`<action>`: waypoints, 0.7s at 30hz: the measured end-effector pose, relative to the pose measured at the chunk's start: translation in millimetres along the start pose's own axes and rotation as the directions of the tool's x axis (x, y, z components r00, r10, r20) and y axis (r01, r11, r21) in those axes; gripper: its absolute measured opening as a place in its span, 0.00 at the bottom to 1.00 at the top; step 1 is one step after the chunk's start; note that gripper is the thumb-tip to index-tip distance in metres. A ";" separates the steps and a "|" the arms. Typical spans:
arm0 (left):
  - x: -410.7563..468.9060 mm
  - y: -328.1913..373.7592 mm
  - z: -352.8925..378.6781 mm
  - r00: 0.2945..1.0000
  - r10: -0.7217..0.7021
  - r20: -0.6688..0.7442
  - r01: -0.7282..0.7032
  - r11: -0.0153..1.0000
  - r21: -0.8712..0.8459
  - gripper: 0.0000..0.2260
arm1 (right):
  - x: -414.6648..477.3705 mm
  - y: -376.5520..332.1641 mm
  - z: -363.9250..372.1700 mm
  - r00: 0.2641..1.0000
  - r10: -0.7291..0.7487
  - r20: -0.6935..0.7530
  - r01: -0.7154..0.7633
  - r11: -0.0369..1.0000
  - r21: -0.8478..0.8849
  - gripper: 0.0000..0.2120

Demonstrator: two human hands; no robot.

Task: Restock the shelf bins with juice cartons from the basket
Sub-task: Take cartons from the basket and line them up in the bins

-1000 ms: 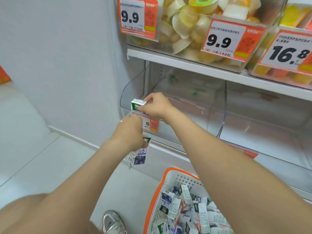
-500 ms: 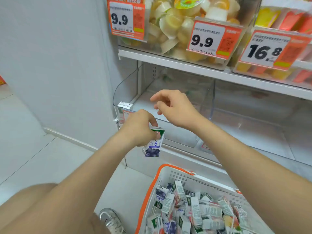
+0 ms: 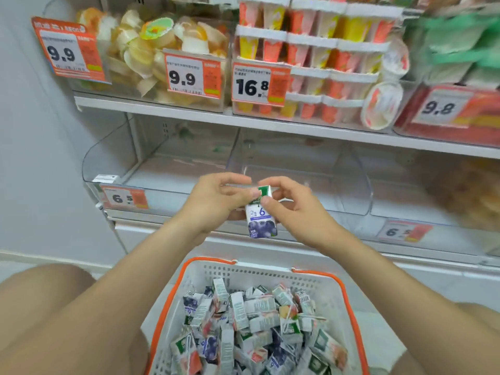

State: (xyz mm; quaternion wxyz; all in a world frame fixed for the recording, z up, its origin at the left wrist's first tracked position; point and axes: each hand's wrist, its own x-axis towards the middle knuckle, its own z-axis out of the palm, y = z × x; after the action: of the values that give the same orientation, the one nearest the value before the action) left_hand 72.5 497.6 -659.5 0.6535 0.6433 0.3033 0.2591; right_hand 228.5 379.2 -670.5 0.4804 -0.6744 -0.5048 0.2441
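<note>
As I face the store shelf, both of my hands meet on one blueberry juice carton (image 3: 262, 220), held upright in the air over the far rim of the basket and in front of the see-through shelf bins. My left hand (image 3: 216, 204) grips it from the left, thumb against the green top and fingers curled behind. My right hand (image 3: 296, 212) pinches it from the right, thumb pressed on the printed front and fingers hooked over the top edge. The carton's lower half, with its picture of blueberries, hangs free below both hands.

Below my forearms stands the white basket (image 3: 343, 290) with its orange rim, holding a loose heap of small juice cartons (image 3: 254, 318) lying at every angle, some blueberry, some with red or peach fronts.

Behind the carton, the left bin (image 3: 113, 155) carries an orange price tag reading 6.5 (image 3: 125, 198) on its front. A small white item rests on that bin's front left corner, too blurred to name. A curved divider (image 3: 362, 180) closes off the middle bin on its right side, and a second 6.5 tag (image 3: 403, 231) hangs further right.

On the upper shelf (image 3: 189, 115), a bin of jelly cups (image 3: 167, 50) stands behind a 9.9 tag (image 3: 185, 75), beside stacked orange and yellow cups (image 3: 311, 50) behind a 16.8 tag (image 3: 258, 83).
</note>
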 end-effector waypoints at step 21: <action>43.9 -58.1 143.4 0.845 0.373 0.384 -0.516 0.377 0.769 0.15 | -54.5 52.2 -195.3 0.904 -0.149 -0.400 -0.250 0.574 -0.780 0.21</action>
State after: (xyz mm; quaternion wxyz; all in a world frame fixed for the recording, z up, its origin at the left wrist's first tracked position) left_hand 204.1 429.4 -722.0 0.1780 0.9518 0.1565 0.1945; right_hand 390.6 249.3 -643.8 0.2051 -0.8691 -0.4226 -0.1546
